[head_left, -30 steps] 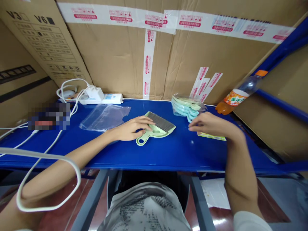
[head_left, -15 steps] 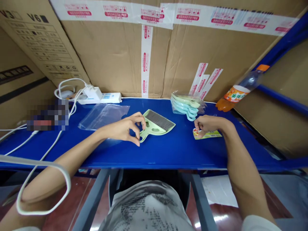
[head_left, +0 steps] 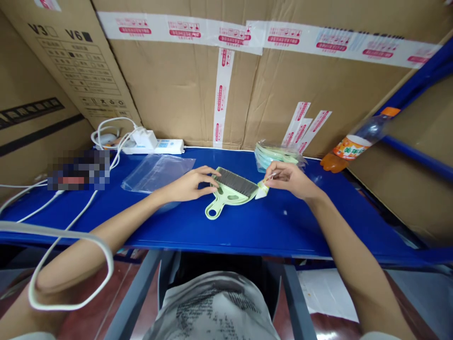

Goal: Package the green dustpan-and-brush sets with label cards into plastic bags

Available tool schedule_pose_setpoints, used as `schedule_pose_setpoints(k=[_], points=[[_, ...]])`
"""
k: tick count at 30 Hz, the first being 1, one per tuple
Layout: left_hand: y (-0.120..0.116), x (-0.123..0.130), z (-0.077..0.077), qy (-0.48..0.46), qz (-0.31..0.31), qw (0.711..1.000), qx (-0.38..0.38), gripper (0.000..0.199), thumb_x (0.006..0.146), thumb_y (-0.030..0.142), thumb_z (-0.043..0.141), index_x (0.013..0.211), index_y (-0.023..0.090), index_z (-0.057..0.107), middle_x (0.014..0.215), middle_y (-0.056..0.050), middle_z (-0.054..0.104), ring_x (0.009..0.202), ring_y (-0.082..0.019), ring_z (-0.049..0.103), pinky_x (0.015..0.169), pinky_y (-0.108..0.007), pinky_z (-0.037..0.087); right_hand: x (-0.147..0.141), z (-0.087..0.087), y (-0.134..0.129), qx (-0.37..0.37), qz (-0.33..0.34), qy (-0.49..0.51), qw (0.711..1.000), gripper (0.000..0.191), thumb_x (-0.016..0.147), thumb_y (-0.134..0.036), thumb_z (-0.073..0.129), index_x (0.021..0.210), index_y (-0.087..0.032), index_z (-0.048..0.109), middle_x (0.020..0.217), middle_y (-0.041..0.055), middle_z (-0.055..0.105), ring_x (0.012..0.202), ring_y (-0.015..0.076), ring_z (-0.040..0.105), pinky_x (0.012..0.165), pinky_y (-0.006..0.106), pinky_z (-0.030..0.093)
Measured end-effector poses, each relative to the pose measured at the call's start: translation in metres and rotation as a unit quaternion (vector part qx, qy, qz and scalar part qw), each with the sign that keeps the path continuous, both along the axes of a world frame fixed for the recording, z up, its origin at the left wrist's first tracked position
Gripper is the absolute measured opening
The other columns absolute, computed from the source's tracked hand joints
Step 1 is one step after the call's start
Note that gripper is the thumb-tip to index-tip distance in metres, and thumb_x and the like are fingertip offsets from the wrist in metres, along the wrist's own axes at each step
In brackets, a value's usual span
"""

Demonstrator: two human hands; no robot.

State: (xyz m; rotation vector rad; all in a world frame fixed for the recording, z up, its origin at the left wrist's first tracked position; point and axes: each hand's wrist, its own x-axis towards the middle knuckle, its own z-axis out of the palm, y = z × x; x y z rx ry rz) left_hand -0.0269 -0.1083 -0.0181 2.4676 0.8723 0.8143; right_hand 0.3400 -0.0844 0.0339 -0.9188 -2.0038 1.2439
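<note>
A light-green mini dustpan with a dark-bristled brush set into it lies on the blue tabletop, its holed handle toward me. My left hand is at the dustpan's left edge, fingers spread, with fingertips touching the rim near the bristles. In my right hand, thumb and fingers pinch a small green-and-white label card, tilted up beside the dustpan's right corner. Behind that hand sits a clear bag of green and blue dustpans, partly hidden.
A flat clear plastic bag lies left of the dustpan. Behind it are a white power strip and cables. An orange drink bottle leans at the right. Cardboard walls the back; a white cable loop hangs over my left forearm.
My right hand has lifted the label card off the table and brought it left to the dustpan. My left hand has shifted from beside the handle to the dustpan's upper left edge.
</note>
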Motion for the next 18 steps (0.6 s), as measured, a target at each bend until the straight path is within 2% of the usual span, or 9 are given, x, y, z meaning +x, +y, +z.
schedule_pose_setpoints(k=[2, 4, 8, 10, 13, 15, 18], points=[[0.003, 0.001, -0.006, 0.019, -0.006, 1.000, -0.013, 0.024, 0.105, 0.040, 0.069, 0.113, 0.026, 0.086, 0.145, -0.013, 0.074, 0.135, -0.030, 0.069, 0.118, -0.050, 0.052, -0.008, -0.010, 0.001, 0.013, -0.067, 0.062, 0.996, 0.054, 0.070, -0.063, 0.097, 0.082, -0.024, 0.063, 0.082, 0.0017, 0.072, 0.073, 0.0192, 0.067, 0.071, 0.033, 0.054], [0.002, 0.003, -0.006, 0.031, -0.011, 0.999, -0.017, 0.026, 0.106, 0.041, 0.067, 0.113, 0.025, 0.086, 0.140, -0.013, 0.077, 0.133, -0.030, 0.070, 0.117, -0.049, 0.052, -0.015, -0.017, 0.002, 0.006, -0.111, 0.104, 0.988, 0.058, 0.068, -0.065, 0.097, 0.087, -0.025, 0.060, 0.084, 0.0011, 0.071, 0.073, 0.0202, 0.066, 0.071, 0.034, 0.055], [-0.006, 0.008, 0.004, 0.026, -0.002, 0.999, -0.028, 0.028, 0.107, 0.042, 0.066, 0.109, 0.023, 0.086, 0.114, -0.011, 0.085, 0.106, -0.026, 0.078, 0.098, -0.040, 0.059, -0.027, -0.024, 0.000, -0.019, -0.127, 0.160, 0.979, 0.070, 0.067, -0.049, 0.098, 0.123, -0.032, 0.060, 0.097, -0.0008, 0.069, 0.078, 0.0197, 0.067, 0.072, 0.034, 0.057], [-0.008, 0.010, 0.007, 0.000, 0.016, 0.999, -0.050, 0.030, 0.108, 0.043, 0.064, 0.110, 0.021, 0.084, 0.109, -0.010, 0.085, 0.099, -0.024, 0.079, 0.089, -0.035, 0.059, -0.033, -0.027, -0.002, -0.023, -0.124, 0.169, 0.978, 0.071, 0.068, -0.042, 0.096, 0.130, -0.033, 0.063, 0.101, -0.0008, 0.068, 0.079, 0.0181, 0.066, 0.072, 0.033, 0.058], [-0.004, 0.011, 0.003, -0.093, 0.051, 0.987, -0.122, 0.038, 0.110, 0.048, 0.058, 0.124, 0.017, 0.077, 0.107, -0.011, 0.085, 0.094, -0.021, 0.079, 0.081, -0.031, 0.059, -0.042, -0.035, -0.003, -0.038, -0.128, 0.155, 0.979, 0.049, 0.072, -0.042, 0.092, 0.116, -0.027, 0.074, 0.102, 0.0025, 0.073, 0.085, 0.0201, 0.071, 0.076, 0.035, 0.063], [0.001, 0.010, -0.002, -0.142, 0.060, 0.973, -0.172, 0.044, 0.108, 0.050, 0.060, 0.134, 0.015, 0.070, 0.102, -0.011, 0.085, 0.088, -0.020, 0.079, 0.076, -0.030, 0.059, -0.047, -0.043, -0.003, -0.038, -0.133, 0.129, 0.982, 0.041, 0.073, -0.047, 0.091, 0.104, -0.024, 0.077, 0.102, 0.0056, 0.078, 0.087, 0.0234, 0.074, 0.078, 0.039, 0.065], [0.006, 0.011, -0.010, -0.145, 0.067, 0.971, -0.177, 0.045, 0.101, 0.047, 0.071, 0.132, 0.015, 0.071, 0.101, -0.010, 0.085, 0.087, -0.020, 0.078, 0.077, -0.031, 0.058, -0.050, -0.056, -0.003, -0.006, -0.157, 0.075, 0.985, 0.035, 0.075, -0.051, 0.089, 0.091, -0.022, 0.079, 0.091, 0.0077, 0.082, 0.080, 0.0252, 0.076, 0.075, 0.041, 0.064]])
